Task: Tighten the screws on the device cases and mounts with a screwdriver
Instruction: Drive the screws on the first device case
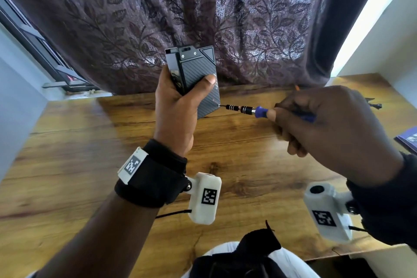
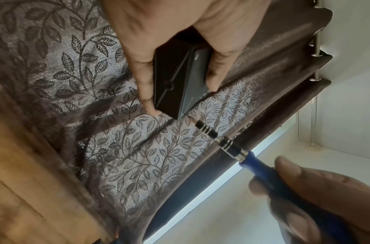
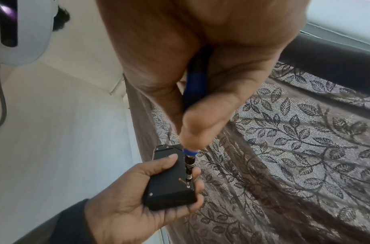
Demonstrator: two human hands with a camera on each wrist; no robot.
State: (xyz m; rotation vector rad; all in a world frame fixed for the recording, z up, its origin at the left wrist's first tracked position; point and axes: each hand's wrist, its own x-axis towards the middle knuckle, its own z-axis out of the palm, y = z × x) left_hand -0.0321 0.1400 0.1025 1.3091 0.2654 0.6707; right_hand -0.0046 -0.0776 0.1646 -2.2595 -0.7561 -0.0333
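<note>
While the left hand (image 1: 178, 106) holds a dark device case (image 1: 198, 79) upright above a wooden table (image 1: 90, 153), fingers wrapped behind it and the thumb pressed flat on its ribbed face, a person brings a screwdriver (image 1: 246, 109) in from the right to a screw (image 3: 188, 186) at the case's lower corner. A leaf-patterned curtain (image 1: 203, 18) hangs behind.

The bit's tip sits at that corner screw, with the shaft nearly level in the head view and close to square with the case's face in the right wrist view. To do the step well, the shaft should probably stay in line with the screw and be pushed in lightly as it turns, so that the small bit does not climb out of the head; the left hand would need to brace against that push, since the case hangs in the air with nothing beneath it. A second screw (image 3: 151, 194) shows at the neighbouring corner, and two more (image 1: 189, 54) near the top edge; whether any is already tight cannot be told.

To the right, the right hand (image 1: 327, 133) closes round the blue handle, with one fingertip (image 1: 272, 115) laid forward along it towards the banded metal collar.
</note>
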